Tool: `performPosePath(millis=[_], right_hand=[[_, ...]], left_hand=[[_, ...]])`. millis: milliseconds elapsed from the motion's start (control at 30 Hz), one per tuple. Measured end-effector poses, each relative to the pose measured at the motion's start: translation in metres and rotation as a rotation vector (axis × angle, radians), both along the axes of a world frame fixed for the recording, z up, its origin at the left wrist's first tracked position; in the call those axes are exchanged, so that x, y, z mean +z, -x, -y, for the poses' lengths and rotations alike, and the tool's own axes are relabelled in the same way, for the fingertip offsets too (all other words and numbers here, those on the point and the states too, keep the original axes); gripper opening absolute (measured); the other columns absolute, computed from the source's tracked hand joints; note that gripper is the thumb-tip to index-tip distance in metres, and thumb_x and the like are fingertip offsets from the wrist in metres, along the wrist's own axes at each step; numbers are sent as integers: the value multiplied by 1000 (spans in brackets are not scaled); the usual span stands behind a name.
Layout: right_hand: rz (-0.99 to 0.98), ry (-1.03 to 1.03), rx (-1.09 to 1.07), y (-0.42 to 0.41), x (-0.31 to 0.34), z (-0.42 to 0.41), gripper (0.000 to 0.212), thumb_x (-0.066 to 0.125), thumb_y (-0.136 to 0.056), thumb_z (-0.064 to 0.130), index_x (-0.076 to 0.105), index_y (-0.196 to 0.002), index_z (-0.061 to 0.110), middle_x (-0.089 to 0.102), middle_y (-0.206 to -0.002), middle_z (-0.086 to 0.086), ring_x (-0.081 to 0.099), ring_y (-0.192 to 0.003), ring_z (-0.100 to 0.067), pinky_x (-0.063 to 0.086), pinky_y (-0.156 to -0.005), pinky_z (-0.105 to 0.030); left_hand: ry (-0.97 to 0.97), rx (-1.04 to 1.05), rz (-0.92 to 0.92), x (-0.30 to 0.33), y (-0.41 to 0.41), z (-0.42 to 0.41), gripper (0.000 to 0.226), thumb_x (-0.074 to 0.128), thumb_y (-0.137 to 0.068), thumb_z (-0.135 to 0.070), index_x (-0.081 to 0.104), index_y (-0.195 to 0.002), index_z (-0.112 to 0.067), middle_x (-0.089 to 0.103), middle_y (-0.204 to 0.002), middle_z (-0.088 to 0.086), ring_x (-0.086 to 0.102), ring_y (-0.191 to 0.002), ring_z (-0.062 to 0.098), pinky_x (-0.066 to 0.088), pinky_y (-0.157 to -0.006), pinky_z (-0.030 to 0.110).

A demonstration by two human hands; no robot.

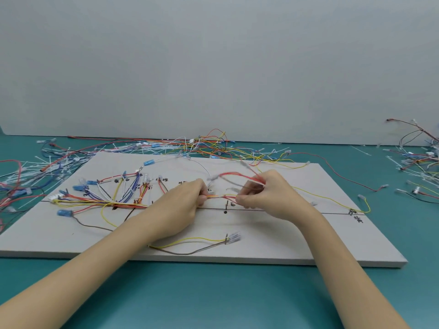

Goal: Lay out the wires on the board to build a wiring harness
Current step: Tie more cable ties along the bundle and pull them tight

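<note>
A grey harness board [285,243] lies on the teal table, marked with lines and labels. Many coloured wires [118,198] with blue and clear connectors are laid out on its left half. At the board's middle my left hand [183,205] pinches a bundle of orange, red and yellow wires [215,196]. My right hand [266,195] grips the same bundle just to the right, with red wire loops [237,175] rising over its fingers. A yellow wire [332,199] runs from there to the right edge. A yellow and a brown wire [190,245] lie near the front.
Loose wires and white cable ties [190,146] are heaped behind the board and to its left [21,176]. Another heap [418,162] lies at the far right. A grey wall stands behind the table.
</note>
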State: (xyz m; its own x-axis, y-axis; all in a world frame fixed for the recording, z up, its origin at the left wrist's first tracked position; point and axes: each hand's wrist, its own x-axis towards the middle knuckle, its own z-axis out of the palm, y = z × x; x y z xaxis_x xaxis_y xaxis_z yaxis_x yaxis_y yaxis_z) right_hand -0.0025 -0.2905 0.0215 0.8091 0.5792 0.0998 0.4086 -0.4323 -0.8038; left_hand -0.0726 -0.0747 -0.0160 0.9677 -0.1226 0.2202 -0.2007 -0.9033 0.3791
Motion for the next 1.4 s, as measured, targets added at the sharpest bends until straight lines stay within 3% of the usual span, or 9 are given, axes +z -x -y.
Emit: performPosePath(millis=[133,233,333,433,533,633,800,1100,1400], right_hand=[[32,-193,-7,3,2,-4,8,77,-78,12,74,-71,9,70,-64,-7,59,-58,-11,48,-61,-28],[-73,-256,30,2,1,-3,8,81,-74,7,73,-75,4,71,-64,-2,64,-59,-9,51,-62,-19],[-51,23,28,1,-3,1,26,88,-66,26,72,-84,16,68,-69,6,58,-60,-5,46,-59,-16],[77,188,-19,-1,-10,-5,31,85,-65,34,70,-90,24,68,-80,9,59,-65,-3,49,-64,-21],[188,194,-49,-2,-17,-13,30,80,-69,36,70,-96,29,64,-88,13,57,-71,-2,45,-60,-19],[193,190,-16,-4,-25,-17,24,76,-74,33,71,-97,29,62,-94,11,55,-76,-1,41,-64,-19],[308,230,29,-1,-32,-29,12,69,-73,17,71,-85,17,60,-89,2,53,-80,-12,40,-67,-21],[353,285,4,-3,-27,-36,20,68,-72,25,68,-73,5,62,-71,-9,54,-70,-19,46,-62,-35],[335,297,6,-7,-25,-38,20,68,-71,24,68,-72,4,63,-71,-12,55,-68,-25,42,-54,-32]], left_hand=[[243,16,12,8,2,-8,18,49,-99,-22,48,-87,-35,63,-77,-9,53,-70,4,39,-64,19],[211,24,5,18,3,-18,7,67,-88,-32,61,-91,-33,65,-88,-14,54,-84,-4,40,-70,11],[173,90,-56,29,6,-44,24,81,-73,-37,63,-88,-33,61,-92,-13,55,-88,-4,41,-72,11],[103,207,-245,35,13,-73,34,87,-63,-41,63,-85,-33,61,-87,-9,59,-82,11,48,-73,26],[97,207,-361,35,16,-85,30,86,-65,-40,67,-87,-35,64,-87,-6,61,-81,13,52,-78,32],[139,130,-345,32,14,-80,14,83,-71,-36,72,-80,-33,67,-81,-3,59,-73,9,49,-70,23],[60,128,-364,27,11,-71,12,72,-85,-31,65,-76,-26,60,-75,-6,49,-66,6,38,-60,18],[-15,131,-375,22,11,-68,12,63,-92,-29,58,-81,-28,59,-83,-4,50,-74,9,41,-70,26],[51,125,-381,24,14,-64,13,62,-93,-23,58,-82,-26,57,-84,-3,47,-74,8,37,-67,21]])
